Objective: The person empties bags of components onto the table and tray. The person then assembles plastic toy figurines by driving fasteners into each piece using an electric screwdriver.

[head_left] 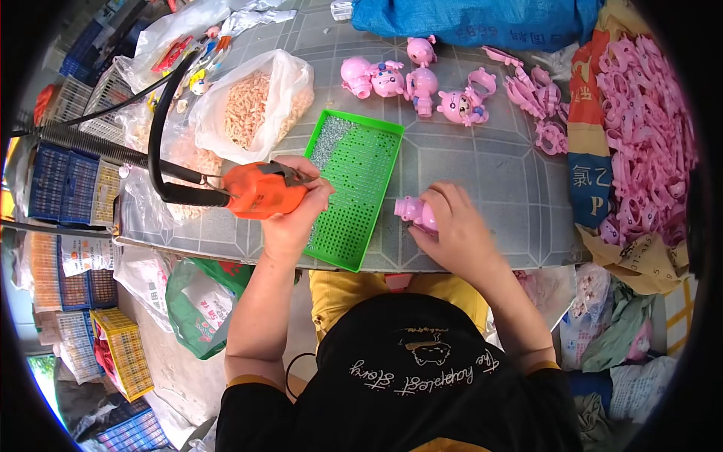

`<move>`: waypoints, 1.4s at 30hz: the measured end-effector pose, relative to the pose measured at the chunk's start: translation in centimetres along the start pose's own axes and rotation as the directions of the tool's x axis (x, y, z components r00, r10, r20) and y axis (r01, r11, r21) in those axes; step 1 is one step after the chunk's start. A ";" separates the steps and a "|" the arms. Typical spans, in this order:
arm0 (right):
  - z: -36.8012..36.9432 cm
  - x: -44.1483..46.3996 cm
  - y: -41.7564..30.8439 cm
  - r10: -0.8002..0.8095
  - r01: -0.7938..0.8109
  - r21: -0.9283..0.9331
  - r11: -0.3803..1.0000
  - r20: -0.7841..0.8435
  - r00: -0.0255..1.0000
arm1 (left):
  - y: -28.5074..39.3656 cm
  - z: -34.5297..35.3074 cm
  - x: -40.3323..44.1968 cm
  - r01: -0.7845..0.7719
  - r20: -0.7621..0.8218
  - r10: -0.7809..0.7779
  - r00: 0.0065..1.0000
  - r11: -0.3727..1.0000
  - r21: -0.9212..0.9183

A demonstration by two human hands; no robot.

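Note:
My left hand (295, 218) is wrapped around an orange electric screwdriver (260, 190), whose black cable runs off to the left. The tool's tip is hidden from me. Fingers of my right hand (454, 226) close over a pink plastic toy part (412, 210), its narrower end poking out to the left. Between the two hands lies a green perforated tray (365, 192). Small silvery pieces that look like screws are heaped at the tray's far left corner, with more along its left side.
Pink toy figures (388, 79) and loose pink parts (533, 92) lie at the table's far side. A large sack (591, 162) of pink pieces stands at right. Left are a plastic bag (290, 98) of small peach-coloured parts and a coiled spring (113, 148). A blue sack (474, 24) lies behind.

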State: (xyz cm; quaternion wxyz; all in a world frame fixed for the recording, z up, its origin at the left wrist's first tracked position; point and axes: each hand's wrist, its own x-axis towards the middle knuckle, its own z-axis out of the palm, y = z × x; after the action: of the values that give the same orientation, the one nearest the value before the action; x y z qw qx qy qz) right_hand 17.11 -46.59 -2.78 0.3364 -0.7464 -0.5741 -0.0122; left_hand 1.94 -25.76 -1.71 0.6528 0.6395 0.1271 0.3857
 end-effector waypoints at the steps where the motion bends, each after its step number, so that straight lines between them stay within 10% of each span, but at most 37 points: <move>1: 0.2 -0.1 0.1 0.000 0.000 -0.007 1.000 0.011 1.000 | 0.0 0.0 0.0 -0.006 0.004 0.006 1.000 1.000 0.005; 17: 2.2 0.4 -0.3 0.023 -0.013 -0.104 0.995 0.093 0.995 | 2.2 1.4 -0.7 -0.187 0.048 0.190 0.981 0.981 -0.057; 28: 2.7 0.0 -0.5 0.075 -0.068 -0.143 0.987 0.039 0.996 | 2.5 6.2 -1.9 -0.054 0.277 0.163 0.947 0.930 -0.364; 42: 3.5 0.0 -0.4 0.056 -0.054 -0.135 0.989 0.017 0.998 | 1.7 6.8 -0.1 0.122 0.401 -0.048 0.915 0.979 -0.163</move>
State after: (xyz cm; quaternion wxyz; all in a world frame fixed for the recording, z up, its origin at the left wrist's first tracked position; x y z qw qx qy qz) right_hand 15.50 -44.72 -5.25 0.2796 -0.7830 -0.5546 -0.0338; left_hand 5.79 -31.02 0.91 0.7376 0.6346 -0.0157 0.2301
